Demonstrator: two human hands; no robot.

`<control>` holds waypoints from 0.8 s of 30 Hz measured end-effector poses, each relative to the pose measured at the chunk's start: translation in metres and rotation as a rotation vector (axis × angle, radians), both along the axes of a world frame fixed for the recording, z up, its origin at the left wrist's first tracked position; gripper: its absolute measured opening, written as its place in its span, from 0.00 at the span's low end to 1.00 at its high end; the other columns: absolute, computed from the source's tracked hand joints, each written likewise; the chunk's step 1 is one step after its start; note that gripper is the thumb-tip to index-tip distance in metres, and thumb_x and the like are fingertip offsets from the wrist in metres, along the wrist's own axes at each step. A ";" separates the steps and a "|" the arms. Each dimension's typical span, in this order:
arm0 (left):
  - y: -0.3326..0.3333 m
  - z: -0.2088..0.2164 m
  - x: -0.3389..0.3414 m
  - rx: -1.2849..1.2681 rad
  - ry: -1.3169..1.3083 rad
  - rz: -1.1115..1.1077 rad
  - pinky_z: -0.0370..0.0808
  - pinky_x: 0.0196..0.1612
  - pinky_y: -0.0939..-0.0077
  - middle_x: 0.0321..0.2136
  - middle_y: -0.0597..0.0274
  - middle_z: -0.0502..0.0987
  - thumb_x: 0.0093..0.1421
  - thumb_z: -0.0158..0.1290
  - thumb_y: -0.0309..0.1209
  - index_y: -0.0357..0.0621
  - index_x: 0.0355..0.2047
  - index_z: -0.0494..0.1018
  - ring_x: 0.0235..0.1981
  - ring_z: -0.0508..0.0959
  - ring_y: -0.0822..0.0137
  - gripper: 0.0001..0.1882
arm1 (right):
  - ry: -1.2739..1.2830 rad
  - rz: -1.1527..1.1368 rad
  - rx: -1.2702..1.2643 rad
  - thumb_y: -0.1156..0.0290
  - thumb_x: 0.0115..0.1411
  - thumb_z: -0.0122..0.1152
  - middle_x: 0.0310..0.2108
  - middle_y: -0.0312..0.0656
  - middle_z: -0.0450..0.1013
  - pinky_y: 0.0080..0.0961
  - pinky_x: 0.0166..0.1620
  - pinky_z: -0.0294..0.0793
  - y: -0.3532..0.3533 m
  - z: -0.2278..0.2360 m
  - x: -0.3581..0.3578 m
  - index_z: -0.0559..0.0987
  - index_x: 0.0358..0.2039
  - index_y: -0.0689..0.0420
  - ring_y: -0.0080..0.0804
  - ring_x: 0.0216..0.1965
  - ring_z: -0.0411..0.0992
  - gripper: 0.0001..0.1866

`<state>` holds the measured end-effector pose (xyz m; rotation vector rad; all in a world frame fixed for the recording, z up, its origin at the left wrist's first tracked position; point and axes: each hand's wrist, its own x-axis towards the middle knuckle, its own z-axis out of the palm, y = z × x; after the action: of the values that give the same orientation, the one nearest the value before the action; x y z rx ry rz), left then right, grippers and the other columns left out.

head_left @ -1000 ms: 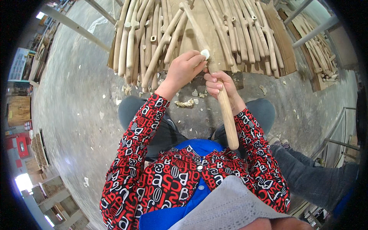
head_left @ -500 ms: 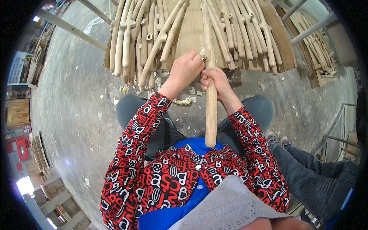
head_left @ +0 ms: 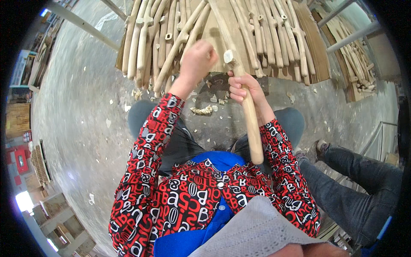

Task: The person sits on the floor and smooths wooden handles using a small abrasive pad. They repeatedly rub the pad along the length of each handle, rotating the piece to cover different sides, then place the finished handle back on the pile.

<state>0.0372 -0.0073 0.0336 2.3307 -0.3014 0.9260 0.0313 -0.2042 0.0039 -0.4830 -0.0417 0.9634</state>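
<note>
My right hand [head_left: 248,88] grips a long, smooth, slightly bent wooden chair part [head_left: 253,132]. Its rounded near end hangs above my lap, while the far end reaches over the cardboard. A short stub with a pale, whitish face [head_left: 228,56] sticks out of the wood just beyond my right fingers, with a rough patch at its base. Left of the stub and apart from the wood, my left hand [head_left: 198,61] is raised with curled fingers. It is blurred, and what lies inside its fingers, if anything, is hidden.
Many similar wooden parts lie in a left group [head_left: 140,51] and a right group [head_left: 274,47] on brown cardboard [head_left: 317,64]. Pale scraps, one clump [head_left: 201,111] among them, litter the floor. Another person's legs [head_left: 355,184] are at right. Grey metal rails [head_left: 83,25] flank the cardboard.
My left hand has come off the wood beside the stub and moved up and left. The wooden part has turned and tilted, its near end swinging right, so the stub's pale face now shows.
</note>
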 end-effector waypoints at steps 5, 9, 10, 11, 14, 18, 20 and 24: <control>0.023 0.016 -0.009 -0.369 0.363 -0.153 0.73 0.35 0.73 0.33 0.58 0.77 0.53 0.59 0.31 0.40 0.39 0.75 0.31 0.76 0.64 0.13 | 0.181 0.138 0.359 0.75 0.62 0.43 0.22 0.34 0.61 0.19 0.18 0.65 -0.008 -0.009 -0.001 0.66 0.49 0.67 0.18 0.14 0.60 0.16; 0.003 0.018 -0.025 -0.072 0.198 -0.336 0.73 0.37 0.74 0.38 0.60 0.75 0.49 0.64 0.33 0.44 0.44 0.73 0.36 0.76 0.65 0.22 | 0.299 0.195 0.555 0.74 0.63 0.40 0.23 0.35 0.60 0.19 0.20 0.67 -0.007 -0.009 -0.003 0.63 0.51 0.68 0.18 0.16 0.62 0.17; -0.002 0.017 -0.027 -0.052 0.177 -0.351 0.74 0.38 0.72 0.38 0.60 0.75 0.48 0.65 0.34 0.45 0.44 0.74 0.36 0.76 0.64 0.22 | 0.327 0.212 0.602 0.73 0.64 0.40 0.23 0.35 0.60 0.19 0.20 0.67 -0.006 -0.008 -0.004 0.63 0.51 0.68 0.19 0.16 0.63 0.17; -0.004 0.015 -0.029 -0.031 0.156 -0.357 0.74 0.38 0.71 0.37 0.60 0.75 0.48 0.65 0.34 0.45 0.44 0.74 0.36 0.77 0.62 0.22 | 0.342 0.250 0.642 0.72 0.64 0.39 0.23 0.35 0.60 0.19 0.21 0.68 -0.003 -0.008 -0.004 0.63 0.51 0.68 0.19 0.16 0.63 0.18; -0.006 0.010 -0.027 -0.077 0.061 -0.407 0.75 0.38 0.70 0.36 0.59 0.75 0.49 0.63 0.32 0.44 0.39 0.76 0.36 0.77 0.60 0.17 | 0.392 0.321 0.699 0.70 0.63 0.39 0.23 0.37 0.61 0.20 0.20 0.69 -0.001 -0.006 -0.007 0.61 0.49 0.68 0.19 0.15 0.65 0.17; -0.008 0.007 -0.025 -0.027 -0.059 -0.423 0.75 0.37 0.70 0.31 0.59 0.76 0.50 0.61 0.26 0.41 0.34 0.78 0.34 0.77 0.61 0.10 | 0.399 0.421 0.706 0.70 0.60 0.43 0.23 0.40 0.63 0.22 0.18 0.69 0.004 -0.005 -0.013 0.58 0.45 0.64 0.21 0.13 0.64 0.15; -0.011 0.006 -0.023 -0.073 -0.141 -0.396 0.74 0.32 0.72 0.26 0.59 0.74 0.53 0.58 0.28 0.43 0.34 0.76 0.29 0.76 0.61 0.07 | 0.408 0.449 0.728 0.70 0.59 0.43 0.22 0.40 0.63 0.22 0.17 0.69 0.006 -0.005 -0.014 0.58 0.44 0.64 0.21 0.12 0.65 0.15; 0.014 0.017 -0.006 -0.537 -0.044 -0.009 0.73 0.32 0.79 0.28 0.62 0.76 0.58 0.53 0.25 0.41 0.32 0.74 0.27 0.75 0.72 0.02 | 0.385 0.494 0.715 0.70 0.59 0.44 0.21 0.40 0.63 0.23 0.15 0.68 0.007 -0.004 -0.017 0.57 0.43 0.63 0.22 0.11 0.65 0.15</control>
<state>0.0314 0.0066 0.0505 1.8163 -0.0656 0.9205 0.0140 -0.1974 -0.0005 0.3961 -0.1564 1.4222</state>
